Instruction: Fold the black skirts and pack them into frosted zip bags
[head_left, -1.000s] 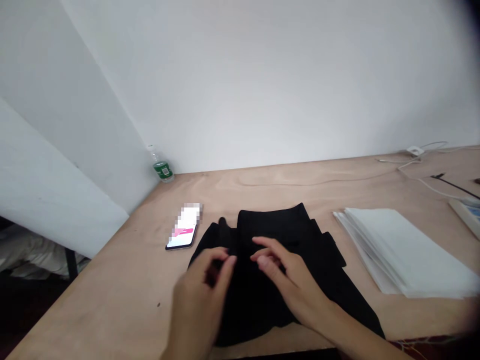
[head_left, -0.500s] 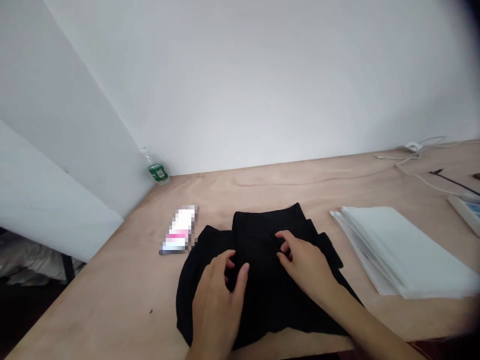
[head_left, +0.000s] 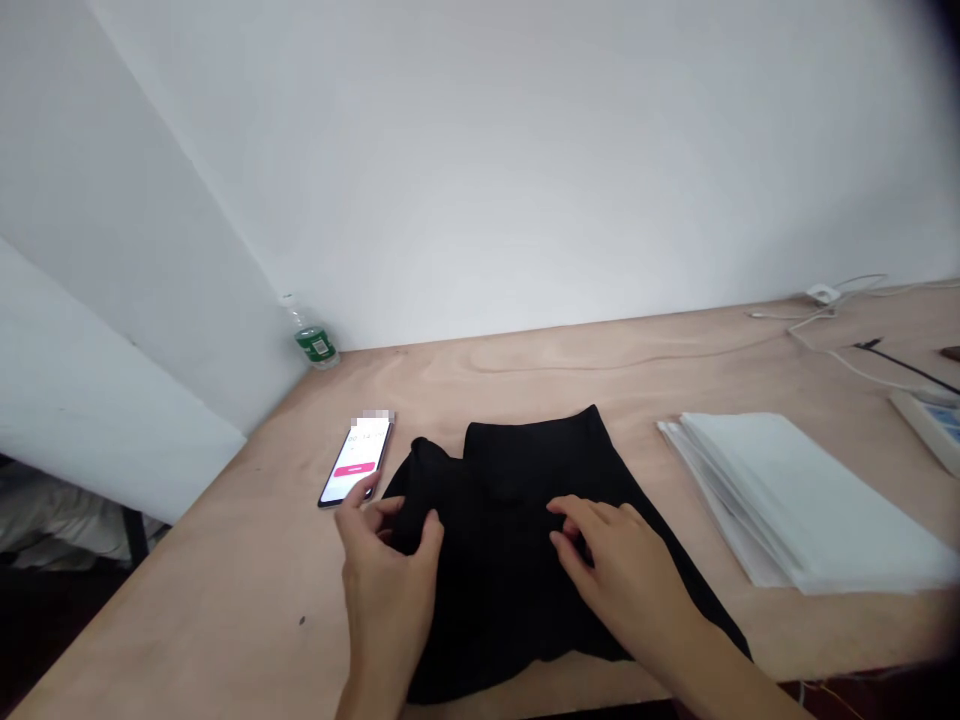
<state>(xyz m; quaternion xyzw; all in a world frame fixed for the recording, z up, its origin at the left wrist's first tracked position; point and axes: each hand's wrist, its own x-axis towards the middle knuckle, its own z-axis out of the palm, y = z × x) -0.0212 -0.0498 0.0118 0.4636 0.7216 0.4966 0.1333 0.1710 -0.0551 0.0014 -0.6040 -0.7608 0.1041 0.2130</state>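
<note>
A black folded garment (head_left: 517,500) lies on the wooden table (head_left: 525,380) in front of me. My left hand (head_left: 386,565) pinches the garment's left edge between thumb and fingers, close to a phone (head_left: 356,462) with a lit screen. My right hand (head_left: 619,565) rests on the middle of the cloth, its fingers curled and pressing into the fabric.
A stack of white sheets (head_left: 795,500) lies to the right of the garment. A green-labelled bottle (head_left: 311,335) stands in the far left corner by the wall. White cables (head_left: 832,310) and a flat device (head_left: 934,420) sit at the far right.
My left hand moved left to the garment's left edge and took hold of it. The right flap of the garment got tucked in. My right hand slid slightly nearer me.
</note>
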